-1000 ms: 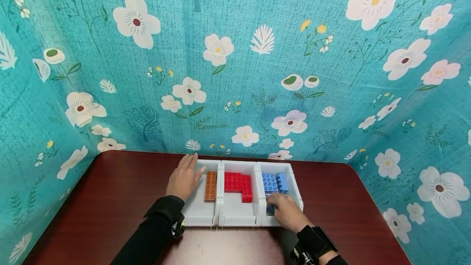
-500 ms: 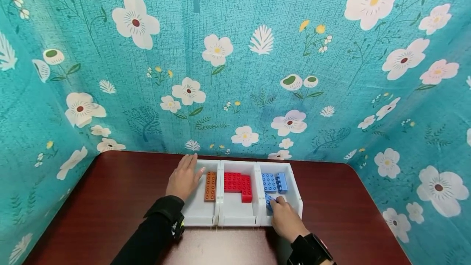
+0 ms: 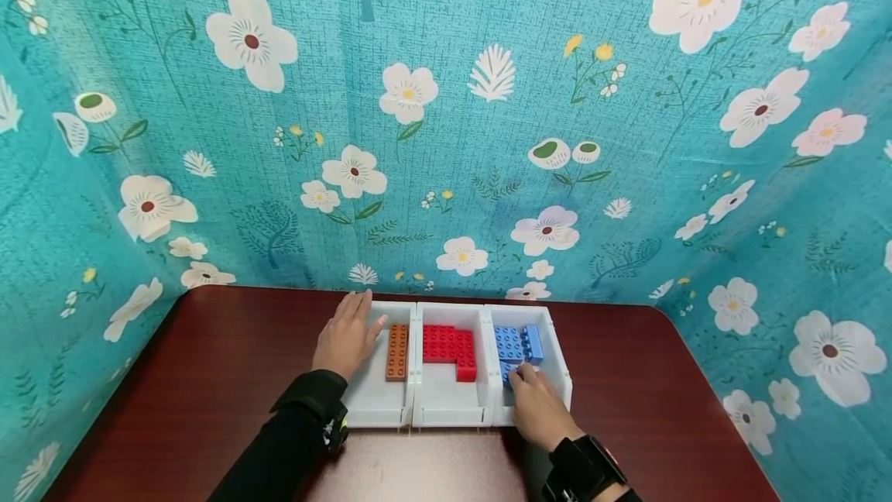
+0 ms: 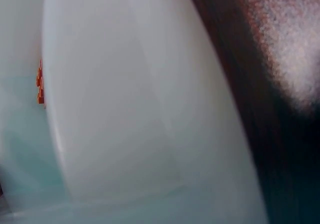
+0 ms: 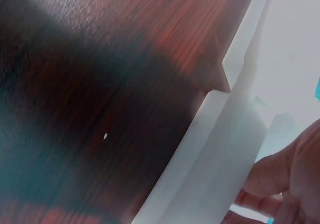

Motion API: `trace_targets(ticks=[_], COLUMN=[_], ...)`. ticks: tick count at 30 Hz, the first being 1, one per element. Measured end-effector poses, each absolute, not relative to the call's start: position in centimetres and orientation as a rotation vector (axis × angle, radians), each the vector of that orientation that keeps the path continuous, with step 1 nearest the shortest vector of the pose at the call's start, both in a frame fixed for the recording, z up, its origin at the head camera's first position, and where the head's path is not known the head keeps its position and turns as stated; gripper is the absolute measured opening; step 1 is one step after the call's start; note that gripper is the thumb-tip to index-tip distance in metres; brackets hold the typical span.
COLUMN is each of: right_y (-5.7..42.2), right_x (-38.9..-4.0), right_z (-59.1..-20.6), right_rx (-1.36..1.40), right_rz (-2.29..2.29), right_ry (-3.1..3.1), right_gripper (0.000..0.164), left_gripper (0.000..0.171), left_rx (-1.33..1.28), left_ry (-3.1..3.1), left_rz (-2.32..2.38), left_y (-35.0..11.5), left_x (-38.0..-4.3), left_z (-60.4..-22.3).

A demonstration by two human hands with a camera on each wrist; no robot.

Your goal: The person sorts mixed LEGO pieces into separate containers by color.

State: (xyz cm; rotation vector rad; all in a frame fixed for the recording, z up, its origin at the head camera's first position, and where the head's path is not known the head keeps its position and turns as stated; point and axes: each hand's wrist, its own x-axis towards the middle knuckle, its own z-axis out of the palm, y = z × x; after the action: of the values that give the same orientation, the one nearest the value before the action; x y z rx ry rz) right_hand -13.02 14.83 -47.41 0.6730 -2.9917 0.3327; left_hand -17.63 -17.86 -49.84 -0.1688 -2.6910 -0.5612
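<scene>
Three white trays stand side by side. My left hand [image 3: 344,341] rests at the left tray [image 3: 368,397], fingers straight along its outer side and thumb reaching over the inside. An orange-brown toy building brick [image 3: 397,352] lies in that tray. My right hand [image 3: 543,409] reaches into the right tray [image 3: 562,362] and grips the edge of a blue toy building brick [image 3: 506,372] with curled fingers, partly covering it. Two more blue bricks lie behind it, a flat one [image 3: 509,343] and one on its side [image 3: 533,343]. In the right wrist view, curled fingers [image 5: 270,176] show behind the tray's wall.
The middle tray [image 3: 449,415] holds red bricks [image 3: 446,343] pushed close together. The trays sit on a dark red-brown table [image 3: 244,347] near its back edge. Flowered teal cloth [image 3: 446,138] hangs behind and at both sides.
My right hand has moved the nearest blue brick back toward the other blue ones; a gap between them has narrowed. The left hand has stayed in place.
</scene>
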Motion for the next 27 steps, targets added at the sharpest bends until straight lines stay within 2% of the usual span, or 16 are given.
trace_targets(ticks=[7,27], right_y=[14.8,15.1], right_x=[-13.4,-13.4], right_z=[-47.6,-47.4], right_rx=[0.623,0.595], right_rz=[0.408,0.417], right_ry=[-3.105,-3.134], right_gripper=[0.051,0.054], left_gripper=[0.06,0.06], left_rx=[-0.174,-0.142], left_ry=[-2.681,-2.688], left_rz=[-0.558,-0.544], left_y=[-18.0,-17.5], left_x=[-17.8,-16.8], left_z=[-50.0,-49.8])
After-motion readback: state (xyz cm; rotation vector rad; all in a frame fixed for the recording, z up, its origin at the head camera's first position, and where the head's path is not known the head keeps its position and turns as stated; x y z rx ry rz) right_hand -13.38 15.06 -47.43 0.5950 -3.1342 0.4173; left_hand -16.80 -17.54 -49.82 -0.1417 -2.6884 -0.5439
